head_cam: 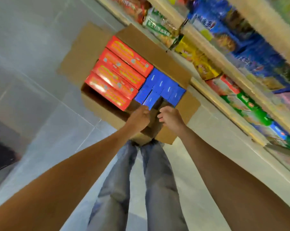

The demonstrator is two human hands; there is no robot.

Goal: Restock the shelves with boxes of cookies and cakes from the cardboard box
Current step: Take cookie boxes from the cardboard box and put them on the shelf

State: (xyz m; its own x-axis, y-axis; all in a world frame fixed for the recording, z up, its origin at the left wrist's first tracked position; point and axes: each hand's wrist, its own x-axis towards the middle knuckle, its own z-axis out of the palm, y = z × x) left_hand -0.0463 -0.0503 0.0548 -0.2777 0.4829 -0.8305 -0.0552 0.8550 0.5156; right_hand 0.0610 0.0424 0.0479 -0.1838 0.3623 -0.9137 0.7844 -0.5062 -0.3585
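Note:
An open cardboard box (159,52) stands on the floor in front of my legs. Several red boxes (122,70) lie side by side in its left half. Several blue boxes (162,87) stand on end in its right half, with a dark gap at the near side. My left hand (139,117) hovers over the near edge of the box with its fingers curled, holding nothing that I can see. My right hand (170,116) hangs beside it, fingers loosely curled, just short of the blue boxes. The view is blurred by motion.
Shelves (212,52) run along the right, packed with green, yellow, blue and red snack packs. The box's flaps (84,52) are spread outwards on the grey tiled floor (32,72). A dark object sits at the left edge.

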